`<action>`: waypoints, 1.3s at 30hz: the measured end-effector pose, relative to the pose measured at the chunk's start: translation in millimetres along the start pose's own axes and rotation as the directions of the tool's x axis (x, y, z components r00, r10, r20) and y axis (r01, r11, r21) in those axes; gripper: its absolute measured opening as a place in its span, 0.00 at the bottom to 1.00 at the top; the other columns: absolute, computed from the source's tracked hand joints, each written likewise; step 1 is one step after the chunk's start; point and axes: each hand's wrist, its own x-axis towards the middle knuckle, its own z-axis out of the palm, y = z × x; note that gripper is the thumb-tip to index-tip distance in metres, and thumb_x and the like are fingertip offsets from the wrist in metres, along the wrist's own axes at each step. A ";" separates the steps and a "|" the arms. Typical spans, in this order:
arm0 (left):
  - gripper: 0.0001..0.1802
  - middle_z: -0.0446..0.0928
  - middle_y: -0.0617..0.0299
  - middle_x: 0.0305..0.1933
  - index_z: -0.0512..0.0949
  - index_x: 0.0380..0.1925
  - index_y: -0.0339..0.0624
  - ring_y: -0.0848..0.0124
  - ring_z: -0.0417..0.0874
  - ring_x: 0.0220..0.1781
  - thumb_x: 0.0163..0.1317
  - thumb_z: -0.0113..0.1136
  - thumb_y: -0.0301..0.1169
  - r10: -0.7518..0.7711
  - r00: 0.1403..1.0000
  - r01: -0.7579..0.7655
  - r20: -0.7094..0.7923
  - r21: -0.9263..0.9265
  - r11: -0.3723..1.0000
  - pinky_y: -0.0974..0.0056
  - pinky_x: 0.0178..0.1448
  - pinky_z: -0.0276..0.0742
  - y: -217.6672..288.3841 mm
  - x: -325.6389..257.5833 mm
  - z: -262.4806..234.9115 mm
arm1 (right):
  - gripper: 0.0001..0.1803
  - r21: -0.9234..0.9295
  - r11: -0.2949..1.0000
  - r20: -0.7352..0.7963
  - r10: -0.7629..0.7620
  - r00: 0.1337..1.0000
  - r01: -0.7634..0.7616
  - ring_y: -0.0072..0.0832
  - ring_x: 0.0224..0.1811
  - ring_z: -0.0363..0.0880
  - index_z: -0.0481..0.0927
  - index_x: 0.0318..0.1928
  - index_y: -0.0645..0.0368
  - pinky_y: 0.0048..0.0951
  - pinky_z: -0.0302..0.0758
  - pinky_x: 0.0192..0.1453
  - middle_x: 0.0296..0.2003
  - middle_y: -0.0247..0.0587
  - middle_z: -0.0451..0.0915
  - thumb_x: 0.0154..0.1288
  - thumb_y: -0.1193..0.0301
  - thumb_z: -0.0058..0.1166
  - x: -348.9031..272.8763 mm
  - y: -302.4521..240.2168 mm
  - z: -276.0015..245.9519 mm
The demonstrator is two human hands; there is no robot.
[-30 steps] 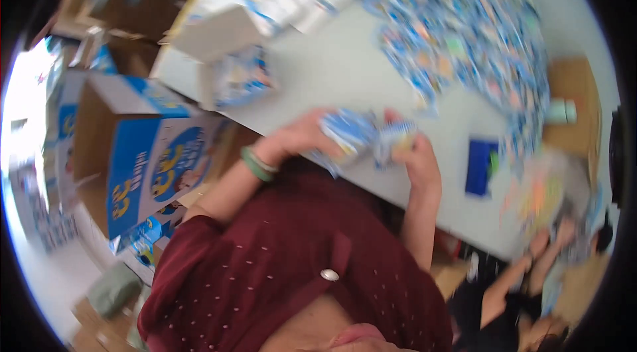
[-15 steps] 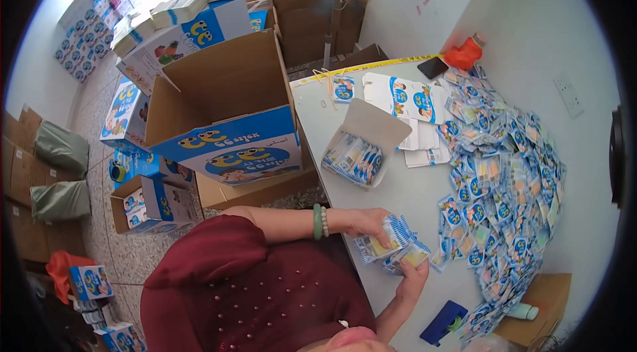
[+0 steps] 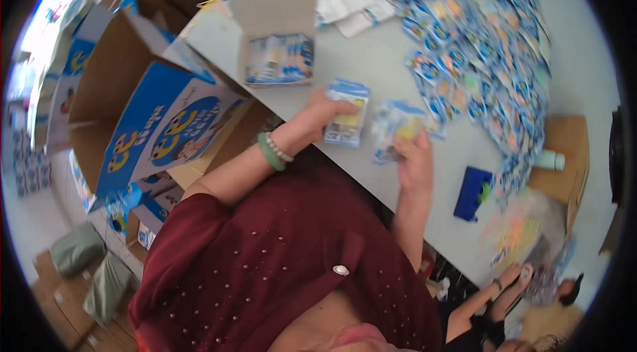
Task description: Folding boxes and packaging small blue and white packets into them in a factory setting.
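Note:
My left hand (image 3: 323, 115) grips a stack of small clear-and-blue sachets (image 3: 346, 128) with something yellow inside, its thumb pressed on top. In my right hand (image 3: 416, 156) is another small bunch of sachets (image 3: 391, 128), smeared by motion and held apart from the left one. Beyond my left hand stands a small white carton (image 3: 275, 5) with its lid raised and rows of upright sachets (image 3: 280, 59) in it. A large heap of loose sachets (image 3: 464, 33) spreads across the far right of the white table (image 3: 371, 186).
Flattened white cartons (image 3: 361, 15) lie behind the small carton. A large open cardboard box (image 3: 113, 86) stands at the left. To the right are a dark blue object (image 3: 470, 191), a brown box (image 3: 564, 173) and a clear plastic bag (image 3: 511, 222). Another person's hand (image 3: 511, 276) shows at lower right.
The view has swung, so the table sits higher and further left. My hands were together over the sachets; now they are apart, each with its own bunch. Another person has come into view.

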 end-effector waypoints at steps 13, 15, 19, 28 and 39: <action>0.20 0.77 0.60 0.50 0.72 0.51 0.39 0.72 0.79 0.48 0.57 0.60 0.27 0.044 0.974 -0.022 0.221 -0.101 0.995 0.66 0.53 0.76 -17.1 -2.3 -1.2 | 0.23 -0.050 0.991 0.004 0.123 0.992 -0.123 0.24 0.48 0.78 0.74 0.54 0.61 0.28 0.71 0.56 0.46 0.35 0.80 0.56 0.76 0.61 13.6 42.9 9.4; 0.23 0.76 0.60 0.51 0.72 0.52 0.39 0.72 0.78 0.49 0.55 0.63 0.27 0.108 0.983 -0.112 0.146 0.023 0.993 0.66 0.54 0.75 -19.7 -5.4 6.1 | 0.25 -0.048 0.990 -0.002 0.135 0.991 -0.135 0.25 0.49 0.78 0.73 0.55 0.61 0.28 0.71 0.57 0.48 0.35 0.80 0.56 0.75 0.61 12.8 47.0 12.1; 0.30 0.77 0.60 0.49 0.70 0.53 0.37 0.72 0.79 0.48 0.47 0.68 0.25 0.226 0.974 -0.225 0.017 0.171 0.959 0.66 0.54 0.75 -9.3 -10.0 8.6 | 0.24 -0.036 0.997 -0.042 0.061 0.997 -0.063 0.25 0.51 0.76 0.72 0.57 0.63 0.28 0.70 0.58 0.50 0.36 0.79 0.58 0.75 0.59 13.8 39.4 51.3; 0.22 0.82 0.54 0.42 0.76 0.45 0.33 0.65 0.85 0.42 0.46 0.65 0.20 0.374 0.916 -0.364 -0.142 0.094 0.927 0.60 0.49 0.82 105.5 -63.9 -29.1 | 0.26 -0.342 0.917 0.233 -0.128 0.964 0.204 0.28 0.51 0.77 0.69 0.60 0.63 0.31 0.71 0.55 0.47 0.39 0.79 0.61 0.69 0.54 65.1 2.3 99.6; 0.25 0.81 0.54 0.45 0.73 0.50 0.32 0.67 0.84 0.43 0.48 0.64 0.20 0.435 0.863 -0.332 -0.257 0.360 0.872 0.64 0.49 0.81 113.4 -28.7 -67.4 | 0.20 -0.971 0.182 0.147 -0.064 0.987 0.156 0.53 0.36 0.81 0.69 0.52 0.60 0.49 0.73 0.44 0.30 0.54 0.82 0.60 0.65 0.49 75.3 32.6 142.6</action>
